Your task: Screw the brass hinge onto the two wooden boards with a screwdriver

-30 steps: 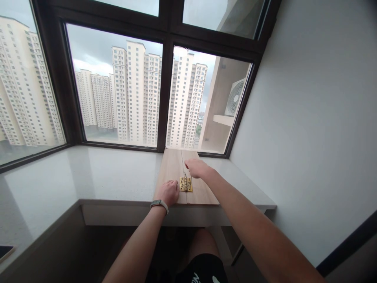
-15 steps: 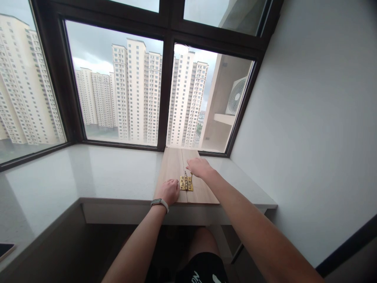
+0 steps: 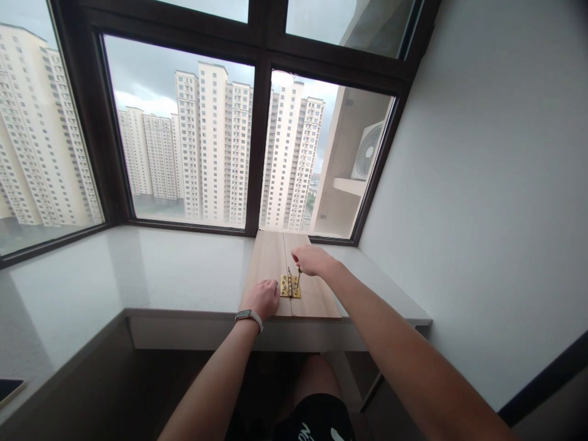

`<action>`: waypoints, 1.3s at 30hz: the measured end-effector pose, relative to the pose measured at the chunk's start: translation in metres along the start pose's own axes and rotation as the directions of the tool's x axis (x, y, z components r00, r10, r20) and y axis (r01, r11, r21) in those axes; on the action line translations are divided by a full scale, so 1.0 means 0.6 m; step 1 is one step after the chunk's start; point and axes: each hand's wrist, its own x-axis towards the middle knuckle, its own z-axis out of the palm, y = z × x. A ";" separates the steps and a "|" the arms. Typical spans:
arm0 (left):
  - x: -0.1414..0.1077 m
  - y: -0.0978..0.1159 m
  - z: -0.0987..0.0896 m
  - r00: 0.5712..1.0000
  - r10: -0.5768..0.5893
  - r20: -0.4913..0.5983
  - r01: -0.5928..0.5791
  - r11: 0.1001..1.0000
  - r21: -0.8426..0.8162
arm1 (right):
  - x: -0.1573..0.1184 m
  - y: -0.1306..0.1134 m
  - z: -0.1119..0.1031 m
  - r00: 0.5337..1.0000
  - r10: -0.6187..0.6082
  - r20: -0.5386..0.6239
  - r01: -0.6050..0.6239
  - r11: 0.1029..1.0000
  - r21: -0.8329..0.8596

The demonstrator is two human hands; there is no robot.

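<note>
A gold hinge (image 3: pixel 290 285) is laid across the seam (image 3: pixel 291 308) of two pale boards (image 3: pixel 267 260).
Its leaves (image 3: pixel 283 288) are spread flat about a ribbed barrel (image 3: pixel 290 289); a slim tool (image 3: pixel 299 279) is pinched at the right leaf by the right hand (image 3: pixel 313 260); whether the left hand (image 3: pixel 263 299), laid alongside, is closed cannot be told.

You are holding a slim tool (image 3: pixel 299 279) in your right hand (image 3: pixel 312 260), over the right side of the gold hinge (image 3: pixel 290 286); your left hand (image 3: pixel 263 297) is resting just left of it.
</note>
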 end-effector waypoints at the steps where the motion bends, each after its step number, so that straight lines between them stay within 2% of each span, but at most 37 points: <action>1: 0.000 0.000 0.000 1.000 -0.002 0.001 0.002 1.000 -0.001 | -0.001 -0.001 -0.001 1.000 -0.002 -0.007 0.002 1.000 -0.024; 6: 0.001 -0.003 0.005 1.000 -0.003 -0.006 0.003 1.000 -0.007 | -0.001 -0.005 0.002 0.999 0.025 -0.032 -0.029 0.994 -0.102; 12: 0.001 -0.004 0.004 1.000 -0.003 0.003 0.003 1.000 0.000 | 0.005 -0.006 0.018 0.992 0.108 -0.060 -0.114 0.987 -0.113; 22: 0.000 0.003 -0.005 0.999 -0.018 0.027 0.017 1.000 0.010 | 0.010 0.001 0.022 0.997 0.028 0.072 -0.030 0.999 0.025; 31: 0.002 -0.003 0.003 1.000 -0.005 -0.002 0.005 1.000 0.006 | 0.001 -0.004 0.014 1.000 -0.017 -0.017 0.017 1.000 -0.024; 39: 0.001 0.001 -0.001 1.000 -0.003 0.008 0.003 1.000 0.030 | 0.001 -0.010 0.012 0.999 -0.029 -0.031 0.028 0.998 -0.059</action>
